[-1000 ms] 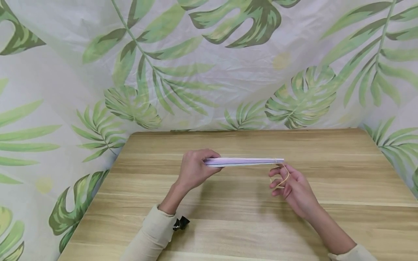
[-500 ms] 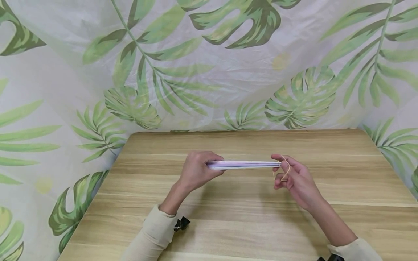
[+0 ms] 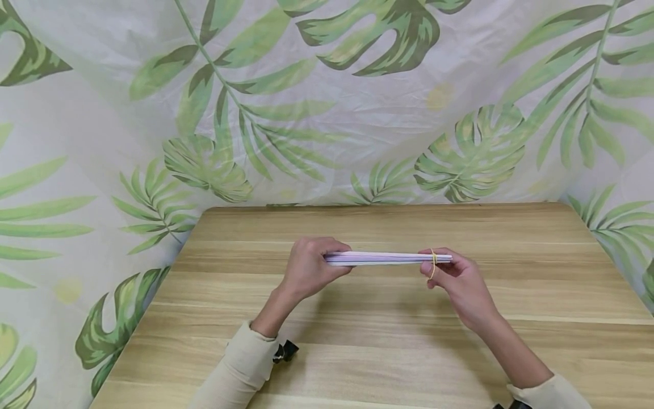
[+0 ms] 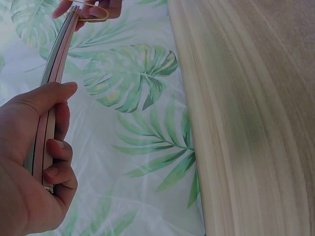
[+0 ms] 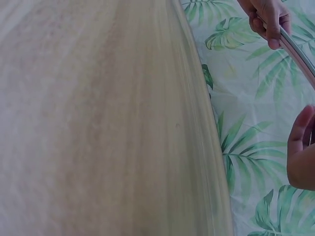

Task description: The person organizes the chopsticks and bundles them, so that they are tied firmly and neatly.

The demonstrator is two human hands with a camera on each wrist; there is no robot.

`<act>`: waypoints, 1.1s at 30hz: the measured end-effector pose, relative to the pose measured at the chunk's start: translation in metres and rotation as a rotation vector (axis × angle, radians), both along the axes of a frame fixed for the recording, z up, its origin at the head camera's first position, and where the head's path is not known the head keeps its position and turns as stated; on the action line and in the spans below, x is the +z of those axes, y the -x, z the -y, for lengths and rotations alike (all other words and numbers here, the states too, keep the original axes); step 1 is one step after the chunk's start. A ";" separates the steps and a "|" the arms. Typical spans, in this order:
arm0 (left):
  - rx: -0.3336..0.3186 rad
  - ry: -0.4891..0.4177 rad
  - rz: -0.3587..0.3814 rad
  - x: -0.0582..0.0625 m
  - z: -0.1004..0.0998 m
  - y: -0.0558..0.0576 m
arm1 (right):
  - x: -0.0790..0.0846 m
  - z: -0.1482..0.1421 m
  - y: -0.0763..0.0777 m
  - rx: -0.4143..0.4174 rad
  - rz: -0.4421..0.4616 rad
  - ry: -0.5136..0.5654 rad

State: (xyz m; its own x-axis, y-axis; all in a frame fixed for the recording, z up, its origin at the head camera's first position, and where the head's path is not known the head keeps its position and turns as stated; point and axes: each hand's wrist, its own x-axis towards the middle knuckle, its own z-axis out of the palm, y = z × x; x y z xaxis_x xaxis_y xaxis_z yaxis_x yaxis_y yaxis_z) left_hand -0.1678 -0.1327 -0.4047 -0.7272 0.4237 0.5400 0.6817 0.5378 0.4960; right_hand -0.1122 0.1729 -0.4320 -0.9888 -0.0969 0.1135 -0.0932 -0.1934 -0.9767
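Note:
A bundle of slim pastel chopsticks point(image 3: 383, 258) lies level above the table, its thin ends toward the right. My left hand point(image 3: 308, 268) grips the thick end, thumb along one side and fingers curled round the other in the left wrist view. At the thin end, a yellow rubber band point(image 3: 434, 267) loops over the sticks and the fingers of my right hand point(image 3: 464, 287). That hand's thumb and fingers pinch there, with the stick tips poking out past the band. In the right wrist view, only part of the right hand point(image 5: 301, 155) shows at the edge.
Beneath both hands is a wood-grain table point(image 3: 357, 352). Behind it and at its sides hangs a white cloth point(image 3: 378, 125) printed with green leaves. A small black device point(image 3: 286, 351) sits at the left sleeve cuff.
The right hand has moved from below the thin ends to close around them. The rubber band, a wide loop across its fingers before, now sits narrower over the bundle. The left hand stays nearly still.

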 end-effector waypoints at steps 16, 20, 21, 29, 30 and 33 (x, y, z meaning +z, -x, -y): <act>0.045 0.013 0.031 0.001 -0.001 -0.002 | -0.001 0.000 -0.004 0.015 0.070 -0.190; 0.061 0.004 0.017 0.000 -0.002 -0.002 | -0.003 0.001 -0.003 0.024 0.084 -0.187; 0.063 0.001 0.013 -0.001 -0.002 -0.002 | -0.003 0.001 -0.003 0.020 0.090 -0.176; 0.058 -0.003 -0.001 -0.001 -0.003 -0.002 | -0.003 0.001 -0.003 0.047 0.075 -0.101; 0.061 -0.002 -0.004 -0.001 -0.003 -0.002 | -0.003 0.000 -0.003 0.058 0.080 -0.102; 0.072 0.001 -0.008 -0.001 -0.002 -0.003 | -0.003 0.000 -0.002 0.077 0.104 -0.109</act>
State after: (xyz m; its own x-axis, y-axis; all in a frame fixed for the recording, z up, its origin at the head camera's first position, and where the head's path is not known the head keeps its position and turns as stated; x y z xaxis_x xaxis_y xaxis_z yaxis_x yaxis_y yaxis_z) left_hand -0.1652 -0.1303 -0.4060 -0.7514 0.3714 0.5454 0.6453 0.5860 0.4901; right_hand -0.1101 0.1732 -0.4347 -0.9838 -0.1790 -0.0048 0.0209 -0.0881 -0.9959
